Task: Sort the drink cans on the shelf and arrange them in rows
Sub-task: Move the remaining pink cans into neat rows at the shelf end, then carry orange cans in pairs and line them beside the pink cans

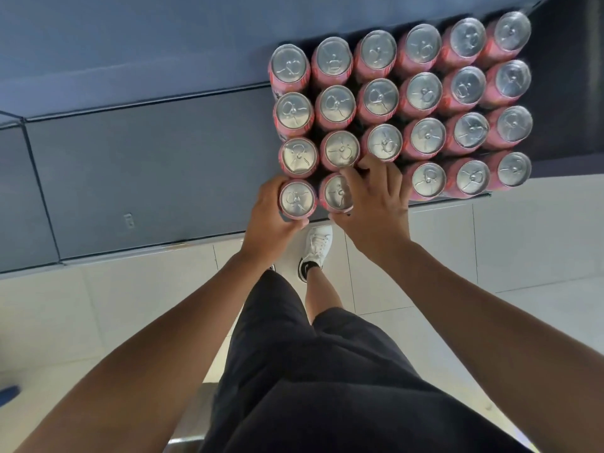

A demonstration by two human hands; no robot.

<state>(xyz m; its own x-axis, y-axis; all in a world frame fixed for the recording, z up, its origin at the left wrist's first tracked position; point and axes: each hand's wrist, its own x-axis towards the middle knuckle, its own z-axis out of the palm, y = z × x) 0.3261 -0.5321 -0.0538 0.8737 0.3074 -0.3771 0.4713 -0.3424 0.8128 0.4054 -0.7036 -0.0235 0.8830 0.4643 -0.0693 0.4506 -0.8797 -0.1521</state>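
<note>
Squarely upright, lids up — both hands grip front cans.

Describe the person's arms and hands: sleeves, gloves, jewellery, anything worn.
The left forearm and right forearm are bare as far up as the view reaches; no sleeves show. The left hand and right hand wear no gloves, and no watch, bracelet or ring is visible. Below them show dark shorts and a white lace-up shoe.

Cans: bare metal lids with a satin sheen, sides in glossy pink print. Shelf: smooth, matt, dark grey-blue. Floor tiles: pale, smooth, faintly glossy. Shorts: matt black cloth. Shoe: smooth white upper.
</note>
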